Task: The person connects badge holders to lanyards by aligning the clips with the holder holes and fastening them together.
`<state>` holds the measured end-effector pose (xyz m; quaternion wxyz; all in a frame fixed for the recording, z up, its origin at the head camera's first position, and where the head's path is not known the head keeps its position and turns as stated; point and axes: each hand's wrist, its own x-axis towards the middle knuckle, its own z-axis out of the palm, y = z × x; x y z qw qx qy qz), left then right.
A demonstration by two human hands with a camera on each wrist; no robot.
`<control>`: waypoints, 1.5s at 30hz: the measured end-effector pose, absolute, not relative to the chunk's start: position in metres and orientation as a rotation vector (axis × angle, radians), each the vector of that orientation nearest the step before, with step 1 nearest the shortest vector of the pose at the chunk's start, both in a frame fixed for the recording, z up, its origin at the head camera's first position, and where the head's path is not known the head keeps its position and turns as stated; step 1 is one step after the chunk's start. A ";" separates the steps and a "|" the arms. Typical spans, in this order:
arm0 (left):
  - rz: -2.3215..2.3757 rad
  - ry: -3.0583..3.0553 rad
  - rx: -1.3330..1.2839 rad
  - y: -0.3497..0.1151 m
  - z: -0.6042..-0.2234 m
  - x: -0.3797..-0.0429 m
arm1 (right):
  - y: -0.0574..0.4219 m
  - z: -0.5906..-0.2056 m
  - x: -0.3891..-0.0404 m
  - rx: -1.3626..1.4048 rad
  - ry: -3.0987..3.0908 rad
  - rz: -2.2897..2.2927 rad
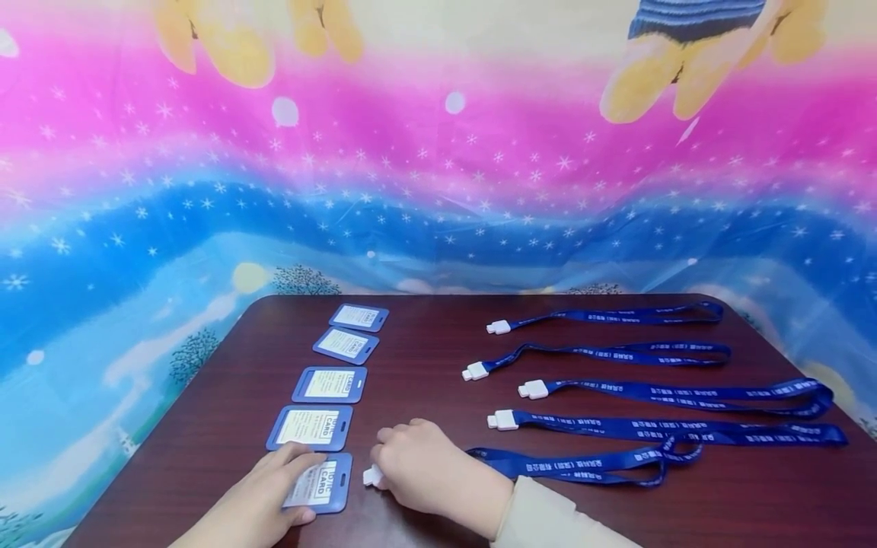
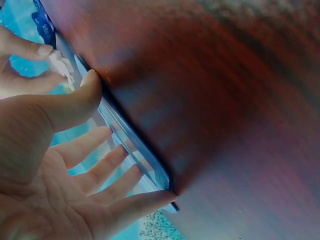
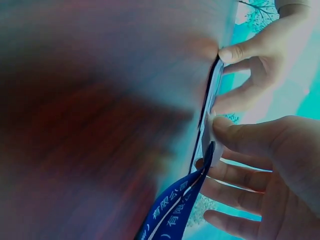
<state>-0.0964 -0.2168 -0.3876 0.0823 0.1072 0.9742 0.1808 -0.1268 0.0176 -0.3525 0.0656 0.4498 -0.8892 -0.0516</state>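
Observation:
My left hand [image 1: 256, 491] holds the nearest blue badge holder [image 1: 336, 491] by its edges, thumb on the near side and fingers over the card. In the left wrist view that badge holder [image 2: 135, 142] appears edge-on, low over the dark table. My right hand [image 1: 428, 464] pinches the white clip [image 1: 372, 477] of the nearest blue lanyard [image 1: 569, 464]. The clip's tip points left toward the slotted end of the badge holder, with a small gap in the head view. The right wrist view shows the lanyard strap [image 3: 172, 210] trailing from the clip between thumb and fingers.
Several other badge holders [image 1: 314, 428] form a column on the left of the brown table [image 1: 425, 365]. On the right, several lanyards [image 1: 658, 428] lie stretched out, white clips [image 1: 503, 419] facing left. A colourful patterned cloth [image 1: 425, 167] hangs behind the table.

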 end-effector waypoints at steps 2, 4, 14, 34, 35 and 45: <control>0.556 2.897 0.320 -0.218 -0.388 -0.097 | 0.011 -0.354 -0.127 1.356 -2.666 -0.154; 0.570 2.886 0.329 -0.219 -0.388 -0.097 | 0.006 -0.356 -0.126 1.354 -2.663 -0.145; 0.610 2.802 0.345 -0.224 -0.387 -0.100 | -0.004 -0.362 -0.126 1.354 -2.673 -0.111; 0.577 2.900 0.593 -0.235 -0.391 -0.103 | -0.010 -0.369 -0.124 1.487 -2.486 -0.301; 0.578 2.903 0.587 -0.235 -0.391 -0.103 | -0.010 -0.370 -0.124 1.484 -2.476 -0.318; 0.602 2.895 0.520 -0.232 -0.392 -0.104 | -0.014 -0.372 -0.120 1.443 -2.414 -0.415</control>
